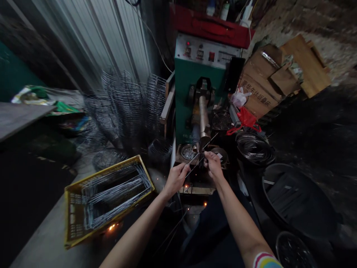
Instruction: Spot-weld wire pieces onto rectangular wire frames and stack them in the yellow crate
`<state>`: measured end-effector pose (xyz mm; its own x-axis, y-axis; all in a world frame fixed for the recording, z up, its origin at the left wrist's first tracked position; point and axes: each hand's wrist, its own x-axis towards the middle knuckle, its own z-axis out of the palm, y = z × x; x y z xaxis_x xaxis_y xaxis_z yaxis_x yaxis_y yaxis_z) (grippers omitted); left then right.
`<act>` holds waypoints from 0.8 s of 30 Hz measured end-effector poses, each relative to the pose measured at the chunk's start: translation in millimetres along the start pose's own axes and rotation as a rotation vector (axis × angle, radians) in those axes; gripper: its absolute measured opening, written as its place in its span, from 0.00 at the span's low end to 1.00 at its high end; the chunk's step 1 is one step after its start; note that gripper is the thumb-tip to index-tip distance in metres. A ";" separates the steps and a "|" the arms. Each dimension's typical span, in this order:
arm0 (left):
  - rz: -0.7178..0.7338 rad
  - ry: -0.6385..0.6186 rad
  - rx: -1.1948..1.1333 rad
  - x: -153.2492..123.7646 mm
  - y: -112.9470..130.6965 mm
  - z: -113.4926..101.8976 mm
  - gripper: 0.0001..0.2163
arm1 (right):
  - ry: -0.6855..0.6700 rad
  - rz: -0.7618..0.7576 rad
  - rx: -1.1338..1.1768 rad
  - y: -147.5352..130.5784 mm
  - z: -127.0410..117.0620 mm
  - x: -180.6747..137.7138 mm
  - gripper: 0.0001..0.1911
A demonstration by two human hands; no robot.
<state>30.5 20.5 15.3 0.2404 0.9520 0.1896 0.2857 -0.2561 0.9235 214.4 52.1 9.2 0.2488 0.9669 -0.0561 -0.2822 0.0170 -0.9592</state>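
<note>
My left hand (176,178) is closed around a thin metal wire rod (195,163) that slants up to the right. My right hand (213,163) pinches the same wire just under the brass-coloured head (204,126) of a green welding machine (200,85). The wire's upper end lies at the machine's tip. Small orange sparks (186,186) glow below my hands and on the floor near the crate.
A yellow plastic crate (106,197) holding bent wire frames sits at the lower left. Stacks of wire baskets (125,108) stand behind it. Coils of dark wire (255,149) and black tubs (298,201) lie on the right, cardboard boxes (267,85) beyond.
</note>
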 end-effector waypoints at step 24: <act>0.013 -0.090 0.417 -78.5 -6.3 -66.8 0.10 | -0.566 0.244 -0.668 34.0 -58.2 -158.8 0.16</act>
<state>-52.1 -41.4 16.9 0.3214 0.9344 0.1537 0.6282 -0.3319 0.7037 219.2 -115.7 -30.6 -0.2898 0.9079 -0.3030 0.3721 -0.1848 -0.9096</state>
